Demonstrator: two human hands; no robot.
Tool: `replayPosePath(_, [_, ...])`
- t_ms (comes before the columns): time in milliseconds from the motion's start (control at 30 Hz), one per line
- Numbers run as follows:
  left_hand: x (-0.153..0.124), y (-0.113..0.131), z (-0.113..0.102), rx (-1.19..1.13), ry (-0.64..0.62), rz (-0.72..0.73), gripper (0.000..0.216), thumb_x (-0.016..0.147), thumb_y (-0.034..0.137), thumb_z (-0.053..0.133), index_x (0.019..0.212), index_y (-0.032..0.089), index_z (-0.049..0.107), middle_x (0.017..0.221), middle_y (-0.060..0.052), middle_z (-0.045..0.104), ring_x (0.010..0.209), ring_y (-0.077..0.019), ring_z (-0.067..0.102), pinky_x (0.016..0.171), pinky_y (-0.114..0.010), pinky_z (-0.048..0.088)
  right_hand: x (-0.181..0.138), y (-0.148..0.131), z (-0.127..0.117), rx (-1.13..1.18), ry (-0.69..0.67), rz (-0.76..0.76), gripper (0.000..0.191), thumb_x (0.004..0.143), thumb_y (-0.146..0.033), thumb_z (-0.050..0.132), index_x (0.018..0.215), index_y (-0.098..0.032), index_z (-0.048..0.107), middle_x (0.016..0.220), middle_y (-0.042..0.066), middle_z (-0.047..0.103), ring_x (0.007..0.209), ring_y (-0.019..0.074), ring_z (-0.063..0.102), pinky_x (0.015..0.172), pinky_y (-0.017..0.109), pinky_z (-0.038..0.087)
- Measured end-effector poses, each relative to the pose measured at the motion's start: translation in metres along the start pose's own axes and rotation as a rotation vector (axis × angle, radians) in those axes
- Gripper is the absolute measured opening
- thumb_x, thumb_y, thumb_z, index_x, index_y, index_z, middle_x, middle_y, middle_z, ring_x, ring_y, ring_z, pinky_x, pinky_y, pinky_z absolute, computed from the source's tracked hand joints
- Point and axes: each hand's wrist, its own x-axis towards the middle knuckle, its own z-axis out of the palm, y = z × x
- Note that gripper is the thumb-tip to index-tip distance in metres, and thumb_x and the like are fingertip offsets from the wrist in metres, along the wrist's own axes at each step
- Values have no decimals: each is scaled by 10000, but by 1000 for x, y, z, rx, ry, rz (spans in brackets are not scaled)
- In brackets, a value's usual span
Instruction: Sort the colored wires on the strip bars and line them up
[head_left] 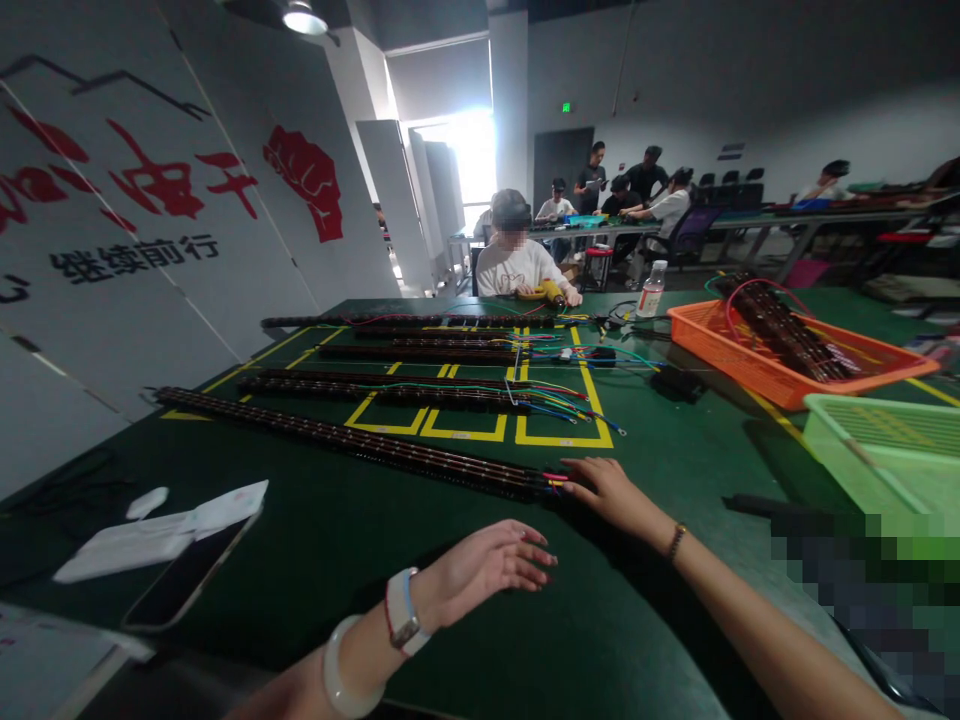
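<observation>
A long dark strip bundle (pixel 360 440) lies slantwise across the green table. Short coloured wires (pixel 555 482) come out of its near right end. My right hand (pixel 611 492) is at those wires, with its fingers and thumb closed around their ends; the fingertips are partly hidden. Below and to the left, my left hand (pixel 495 568) hovers over the table with its fingers apart and nothing in them. Behind the bundle lie more dark strips (pixel 375 390) with red, green, yellow and blue wires (pixel 562 400) ending in ring terminals.
Yellow tape (pixel 562 441) marks rectangles on the table. An orange basket (pixel 795 390) holding dark strips and a green basket (pixel 832 430) stand at right. A phone (pixel 187 575) and white paper (pixel 127 545) lie left. A bottle (pixel 652 290) and a seated person (pixel 517 265) are opposite.
</observation>
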Motion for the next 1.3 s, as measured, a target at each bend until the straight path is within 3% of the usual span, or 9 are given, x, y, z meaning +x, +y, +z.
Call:
replayPosePath(200, [56,-27,32,6,-240,-233,278,851,256,444,993,82,608,1017,-163,646,877,-207,638,905,-372,390,-2,19,-6,116,-67,-13,344,889,-449,488,1020,-175,649,953,88,660,860,203,589,785,309,427])
replayPosePath(367, [104,-42,52,-123,-164,-238,353,871,347,416,1000,63,581,1026,-172,639,873,-210,636,949,-382,365,0,18,-1,178,-42,5,276,865,-403,547,943,-161,655,876,73,640,782,179,580,715,270,436])
replayPosePath(500, [127,-49,61,-203,-73,-143,520,882,479,373,1160,57,496,1122,-196,597,952,-232,618,975,-391,355,-2,14,1,73,65,-8,210,859,-330,563,800,-153,659,770,57,594,726,171,538,687,281,411])
replayPosePath(600, [135,-51,65,-295,-18,-58,494,892,460,374,1198,84,468,1196,-186,560,1011,-226,594,979,-381,364,-2,11,1,-27,109,-42,96,827,-202,584,805,-171,672,757,46,589,750,175,519,725,303,387])
replayPosePath(833, [135,-53,66,-403,92,109,331,887,378,441,1072,122,540,1126,-151,598,1097,-224,540,986,-361,372,-1,9,1,-121,58,-18,159,787,-92,551,835,-176,677,777,44,586,757,169,512,738,300,386])
replayPosePath(1100, [138,-56,60,-423,-20,90,459,882,460,421,1100,85,571,1205,-182,567,1167,-242,501,1030,-363,332,3,12,-5,89,-99,39,211,857,-244,505,998,-158,636,922,79,622,830,168,561,760,268,430])
replayPosePath(1300, [139,-58,54,-419,-46,75,510,875,501,409,1101,73,568,1239,-198,544,1195,-237,486,1058,-356,301,23,21,-14,233,-339,89,173,786,-259,545,821,-133,659,713,13,631,615,119,518,563,203,383])
